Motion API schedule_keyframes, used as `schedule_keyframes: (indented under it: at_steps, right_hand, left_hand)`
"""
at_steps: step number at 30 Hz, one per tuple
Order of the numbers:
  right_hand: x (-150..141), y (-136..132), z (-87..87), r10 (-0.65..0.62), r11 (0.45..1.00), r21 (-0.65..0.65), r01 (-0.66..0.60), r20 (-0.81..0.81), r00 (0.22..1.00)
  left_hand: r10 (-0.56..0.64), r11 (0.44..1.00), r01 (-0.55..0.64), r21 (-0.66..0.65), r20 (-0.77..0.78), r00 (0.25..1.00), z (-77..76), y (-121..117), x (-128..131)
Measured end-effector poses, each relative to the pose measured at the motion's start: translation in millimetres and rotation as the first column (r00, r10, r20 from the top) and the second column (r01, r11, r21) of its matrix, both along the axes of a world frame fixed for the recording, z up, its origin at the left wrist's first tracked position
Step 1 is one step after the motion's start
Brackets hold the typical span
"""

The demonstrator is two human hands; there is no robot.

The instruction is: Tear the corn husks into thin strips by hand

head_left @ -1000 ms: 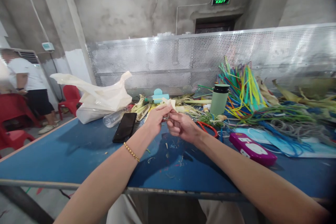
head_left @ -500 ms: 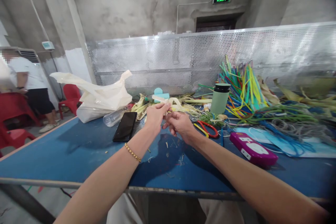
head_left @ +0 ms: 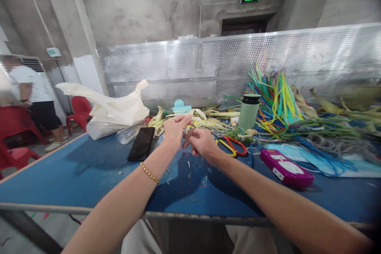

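My left hand (head_left: 175, 130), with a gold bead bracelet at the wrist, is closed in a pinch on a pale, flat plant strip (head_left: 197, 112) that curves up and to the right from the fingertips. Just beside it, my right hand (head_left: 203, 143) is curled, thumb and fingers drawn together below the strip. Whatever it grips is too small to make out. Both hands are held above the blue table (head_left: 98, 178). Behind them lies a heap of pale and yellowish plant fibres (head_left: 218, 124). Scissors (head_left: 236, 147) with red and yellow handles lie right of my right hand.
At left are a black phone (head_left: 141, 144), a clear bottle (head_left: 128, 133) and a white plastic bag (head_left: 116, 113). To the right stand a green cup (head_left: 249, 112), colourful strips (head_left: 279, 101), cords (head_left: 324, 129) and a purple box (head_left: 286, 168). A perforated metal panel (head_left: 178, 63) borders the back.
The strip's light end, which stuck out to the left over the left fingers, no longer shows there. My right hand has shifted slightly left, its fingers more tightly curled.
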State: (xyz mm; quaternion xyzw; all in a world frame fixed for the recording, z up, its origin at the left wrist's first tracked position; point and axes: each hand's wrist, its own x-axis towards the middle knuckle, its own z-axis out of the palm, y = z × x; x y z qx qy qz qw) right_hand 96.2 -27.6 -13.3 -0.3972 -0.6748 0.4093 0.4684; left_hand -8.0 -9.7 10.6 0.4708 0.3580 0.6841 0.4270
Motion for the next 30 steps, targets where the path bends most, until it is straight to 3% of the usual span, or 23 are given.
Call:
schedule_keyframes:
  at_steps: [10,13,16,19,21,22,24,30]
  right_hand:
    - [2.6,3.4,-1.3,0.072,0.997,-0.002,-0.072,0.109,0.991]
    - [11.7,2.1,9.1,0.011,0.981,0.185,-0.063,0.269,0.963]
    - [25.4,-2.5,27.4,-0.209,0.841,0.537,0.071,0.2,0.957]
    - [40.4,-1.1,41.9,-0.403,0.687,0.673,0.274,0.04,0.914]
    - [48.8,5.2,44.9,-0.517,0.619,0.747,0.244,0.153,0.842]
    - [52.0,9.2,44.6,-0.534,0.623,0.76,0.185,0.241,0.81]
    - [55.9,16.3,42.1,-0.503,0.693,0.718,0.066,0.417,0.757]
    - [54.6,18.3,39.7,-0.399,0.798,0.602,0.015,0.51,0.762]
  left_hand:
    - [-0.01,1.0,0.01,-0.013,-0.001,1.0,-1.2,1.3,-1.8]
    - [-0.043,0.998,0.046,0.047,-0.063,0.997,-3.9,6.0,-4.8]
    - [-0.088,0.989,0.108,0.099,-0.189,0.978,-7.1,9.3,-6.8]
    - [-0.056,0.985,0.117,0.129,-0.402,0.914,-8.8,7.7,-5.7]
    - [-0.031,0.979,0.135,0.153,-0.543,0.839,-8.2,3.8,-3.9]
    - [-0.017,0.976,0.144,0.162,-0.605,0.796,-7.6,1.4,-2.9]
    - [0.005,0.973,0.151,0.174,-0.67,0.743,-5.9,-3.2,-1.4]
    - [-0.047,0.977,0.184,0.109,-0.731,0.681,-5.5,-5.7,-1.0]
